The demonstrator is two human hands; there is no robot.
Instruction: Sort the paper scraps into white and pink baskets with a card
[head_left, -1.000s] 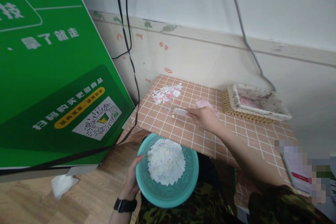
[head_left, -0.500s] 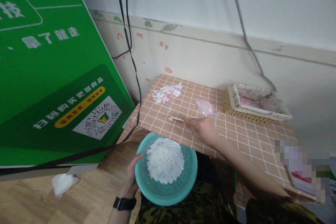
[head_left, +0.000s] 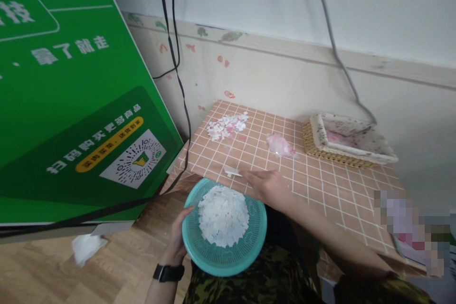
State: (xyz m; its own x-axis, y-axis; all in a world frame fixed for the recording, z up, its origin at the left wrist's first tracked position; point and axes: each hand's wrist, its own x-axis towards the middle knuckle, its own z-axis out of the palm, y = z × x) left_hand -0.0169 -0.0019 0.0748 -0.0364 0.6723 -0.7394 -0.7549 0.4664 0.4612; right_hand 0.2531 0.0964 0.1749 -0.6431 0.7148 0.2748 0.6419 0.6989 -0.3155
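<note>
The left hand (head_left: 178, 232) grips the left rim of the teal strainer (head_left: 224, 267), which holds white paper scraps (head_left: 223, 216). Just past the strainer's far rim, the right hand (head_left: 267, 185) pinches a flat white piece (head_left: 231, 171). Farther beyond the strainer lie a pinkish bundle (head_left: 280, 146), rightward, and a scrap pile (head_left: 227, 126).

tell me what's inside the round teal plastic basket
The round teal plastic basket holds a heap of small white paper-like pieces. Its slotted surface shows around them; anything beneath is covered.
</note>
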